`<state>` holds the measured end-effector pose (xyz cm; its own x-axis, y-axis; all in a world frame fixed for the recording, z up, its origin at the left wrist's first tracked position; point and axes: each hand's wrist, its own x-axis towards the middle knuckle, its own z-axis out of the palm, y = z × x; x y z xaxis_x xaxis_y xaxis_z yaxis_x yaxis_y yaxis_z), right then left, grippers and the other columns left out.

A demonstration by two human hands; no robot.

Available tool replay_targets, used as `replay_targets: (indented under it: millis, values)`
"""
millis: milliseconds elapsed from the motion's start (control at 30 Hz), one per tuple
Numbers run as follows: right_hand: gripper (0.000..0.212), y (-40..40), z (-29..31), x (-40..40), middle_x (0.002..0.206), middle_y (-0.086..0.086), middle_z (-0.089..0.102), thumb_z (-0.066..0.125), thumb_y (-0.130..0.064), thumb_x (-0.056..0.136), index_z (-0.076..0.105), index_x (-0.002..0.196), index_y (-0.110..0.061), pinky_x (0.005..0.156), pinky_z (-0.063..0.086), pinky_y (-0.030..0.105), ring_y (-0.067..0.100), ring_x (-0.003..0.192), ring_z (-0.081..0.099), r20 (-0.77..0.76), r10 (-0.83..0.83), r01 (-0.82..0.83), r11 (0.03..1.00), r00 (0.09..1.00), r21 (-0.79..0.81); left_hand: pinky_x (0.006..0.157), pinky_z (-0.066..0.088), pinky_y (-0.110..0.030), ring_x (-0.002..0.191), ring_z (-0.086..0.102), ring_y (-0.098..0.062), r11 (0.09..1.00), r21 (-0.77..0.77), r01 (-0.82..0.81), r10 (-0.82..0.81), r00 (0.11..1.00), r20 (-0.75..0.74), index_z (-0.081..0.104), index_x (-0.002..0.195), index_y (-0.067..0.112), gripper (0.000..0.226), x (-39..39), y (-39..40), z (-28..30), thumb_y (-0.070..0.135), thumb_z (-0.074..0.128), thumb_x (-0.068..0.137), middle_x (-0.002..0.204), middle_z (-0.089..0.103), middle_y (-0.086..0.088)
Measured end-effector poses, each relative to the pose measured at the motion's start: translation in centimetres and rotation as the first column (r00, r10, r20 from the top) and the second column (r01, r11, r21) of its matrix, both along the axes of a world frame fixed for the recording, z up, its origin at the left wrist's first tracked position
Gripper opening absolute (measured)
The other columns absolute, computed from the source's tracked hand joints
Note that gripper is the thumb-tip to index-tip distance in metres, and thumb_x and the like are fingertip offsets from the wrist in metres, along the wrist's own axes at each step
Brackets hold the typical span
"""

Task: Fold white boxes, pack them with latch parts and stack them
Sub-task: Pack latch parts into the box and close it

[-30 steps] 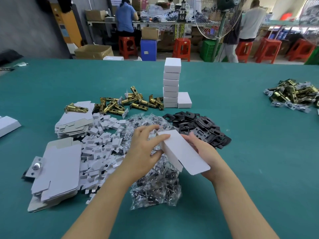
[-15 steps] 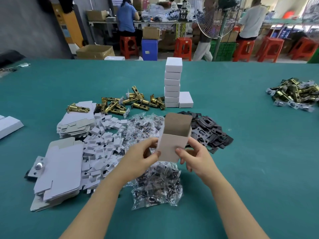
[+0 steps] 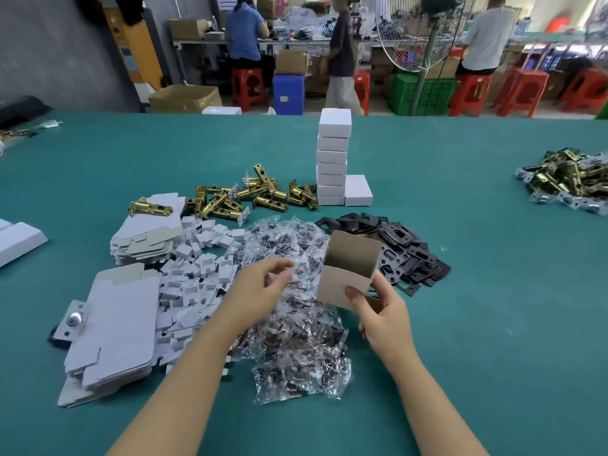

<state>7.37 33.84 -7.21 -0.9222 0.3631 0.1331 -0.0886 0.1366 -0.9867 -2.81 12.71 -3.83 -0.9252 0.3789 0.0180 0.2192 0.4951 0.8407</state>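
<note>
R thumb and fingers pinch the lower part of the open white box (image 3: 345,278), mouth tilted up and away, prob. so parts can drop straight in. Right hand (image 3: 385,320) is raised over the tabletop's near-middle, forearm running in from the near edge. Left hand (image 3: 263,287) is off the box, fingers loosely curled, blurred, seemingly holding nothing, above the bagged screw packs (image 3: 296,324). Finished stack of boxes (image 3: 332,159) stands toward the far edge.
</note>
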Motion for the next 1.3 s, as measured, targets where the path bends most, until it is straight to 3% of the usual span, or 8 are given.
replay_targets:
  millis: [167, 300, 400, 500, 700, 933, 1100, 1300]
  values:
    - [0.051, -0.2, -0.8, -0.4, 0.073, -0.025, 0.067, 0.067, -0.017, 0.098, 0.054, 0.131, -0.055, 0.051, 0.045, 0.013, 0.001, 0.052, 0.056, -0.012, -0.016, 0.017, 0.997, 1.000, 0.081, 0.040, 0.038, -0.012, 0.053, 0.050, -0.005, 0.960, 0.002, -0.280, 0.279, 0.959, -0.041, 0.067, 0.116, 0.022, 0.017, -6.2, -0.5, 0.6, 0.019, 0.057, 0.102, 0.096, 0.067, 0.006]
    - [0.043, 0.1, -1.3, -0.8, 0.077, -0.021, 0.069, 0.066, -0.024, 0.099, 0.054, 0.130, -0.051, 0.051, 0.044, 0.015, 0.004, 0.051, 0.054, 0.026, -0.030, 0.028, 0.996, 0.999, 0.083, 0.054, 0.047, -0.028, 0.064, 0.056, -0.013, 0.905, 0.019, -0.425, 0.426, 0.905, -0.022, 0.067, 0.120, 0.018, 0.024, -12.1, -0.6, 0.5, 0.015, 0.054, 0.100, 0.110, 0.070, -0.002]
    - [0.036, 0.4, -1.8, -1.2, 0.086, -0.015, 0.071, 0.067, -0.031, 0.098, 0.057, 0.131, -0.042, 0.054, 0.044, 0.013, 0.000, 0.056, 0.058, 0.044, -0.032, 0.031, 0.999, 0.998, 0.036, 0.068, 0.054, -0.036, 0.082, 0.065, -0.022, 0.820, -0.226, -0.526, 0.513, 0.850, -0.119, 0.068, 0.118, 0.015, 0.022, -15.8, -0.5, 0.2, 0.020, 0.058, 0.099, 0.108, 0.070, -0.003]
    - [0.037, 0.6, -2.2, -1.4, 0.097, -0.012, 0.074, 0.067, -0.036, 0.094, 0.058, 0.131, -0.038, 0.056, 0.046, 0.013, -0.003, 0.061, 0.060, 0.042, -0.014, 0.014, 1.000, 0.999, 0.014, 0.057, 0.044, -0.031, 0.078, 0.063, -0.026, 0.701, -0.472, -0.534, 0.520, 0.836, -0.175, 0.069, 0.096, 0.010, 0.026, -18.2, -0.8, -0.5, 0.035, 0.063, 0.099, 0.088, 0.069, -0.006]
    - [0.042, 0.6, -2.5, -1.7, 0.103, -0.013, 0.075, 0.065, -0.048, 0.086, 0.057, 0.128, -0.044, 0.057, 0.046, 0.012, -0.003, 0.065, 0.061, 0.037, -0.008, 0.008, 1.000, 0.999, 0.020, 0.060, 0.045, -0.031, 0.071, 0.058, -0.024, 0.583, -0.638, -0.503, 0.497, 0.842, -0.210, 0.066, 0.085, 0.007, 0.026, -20.1, -0.7, -1.1, 0.029, 0.064, 0.099, 0.079, 0.064, -0.007]
    - [0.042, 0.6, -2.5, -1.7, 0.110, -0.026, 0.072, 0.064, -0.047, 0.087, 0.056, 0.128, -0.041, 0.073, 0.052, 0.012, 0.000, 0.095, 0.070, 0.026, -0.020, 0.019, 1.000, 0.999, 0.019, 0.055, 0.048, -0.030, 0.063, 0.057, -0.021, 0.721, -0.492, -0.488, 0.463, 0.867, -0.182, 0.074, 0.089, 0.009, 0.020, -17.0, -0.5, 1.5, 0.025, 0.064, 0.096, 0.086, 0.073, -0.006]
    - [0.041, 0.4, -2.3, -1.6, 0.111, -0.024, 0.072, 0.065, -0.056, 0.090, 0.055, 0.128, -0.044, 0.061, 0.049, 0.013, 0.000, 0.078, 0.068, 0.024, -0.019, 0.019, 1.000, 1.000, 0.021, 0.042, 0.042, -0.022, 0.050, 0.055, -0.010, 0.864, -0.379, -0.332, 0.282, 0.942, -0.183, 0.070, 0.087, 0.022, 0.014, -8.5, 0.0, 2.0, 0.030, 0.064, 0.097, 0.074, 0.068, 0.006]
    - [0.034, 0.4, -2.2, -1.5, 0.110, -0.027, 0.071, 0.062, -0.049, 0.087, 0.054, 0.118, -0.059, 0.066, 0.051, 0.014, 0.000, 0.086, 0.070, 0.019, -0.016, 0.015, 0.999, 1.000, 0.046, 0.071, 0.060, -0.032, 0.071, 0.066, -0.006, 0.821, -0.569, -0.044, 0.023, 0.999, -0.045, 0.066, 0.084, 0.027, 0.017, -3.6, -0.2, 1.3, 0.041, 0.072, 0.091, 0.080, 0.069, 0.011]
